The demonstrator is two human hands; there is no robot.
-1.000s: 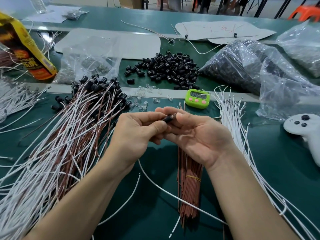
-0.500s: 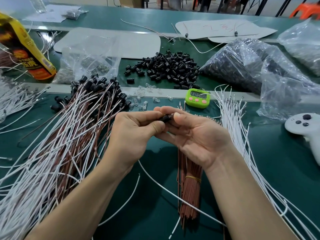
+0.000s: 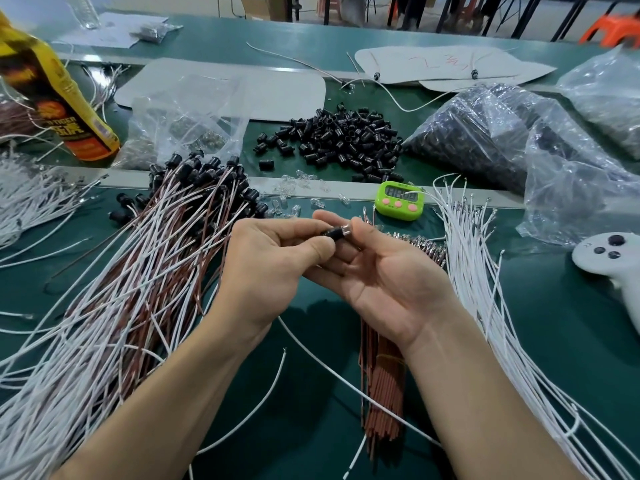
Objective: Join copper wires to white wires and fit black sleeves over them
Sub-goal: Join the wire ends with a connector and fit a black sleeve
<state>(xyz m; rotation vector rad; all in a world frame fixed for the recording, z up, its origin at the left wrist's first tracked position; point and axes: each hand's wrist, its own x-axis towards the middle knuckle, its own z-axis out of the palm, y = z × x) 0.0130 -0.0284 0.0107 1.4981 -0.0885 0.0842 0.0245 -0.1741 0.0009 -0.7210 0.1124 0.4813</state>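
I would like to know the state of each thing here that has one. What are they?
Small black plastic sleeve: pinched between both hands.
Left hand: fingers curled, pinching the sleeve.
Right hand: palm up, pinching the sleeve.
Green digital timer: lying flat, display showing digits.
Copper-brown wire bundle: tied with a band.
Heap of joined white and brown wires: black sleeves fitted.
Pile of loose black sleeves: not fitted.

We look down on a long bench topped in dark green matting [image 3: 547, 317], crossed by a pale grey strip [image 3: 121, 181]; beyond its far edge thin dark metal furniture legs [image 3: 530, 15] stand on a pale floor [image 3: 207, 3]; an orange plastic stool [image 3: 613, 27] sits far right; a brown cardboard box [image 3: 256, 5] rests among them; the light is soft and even.
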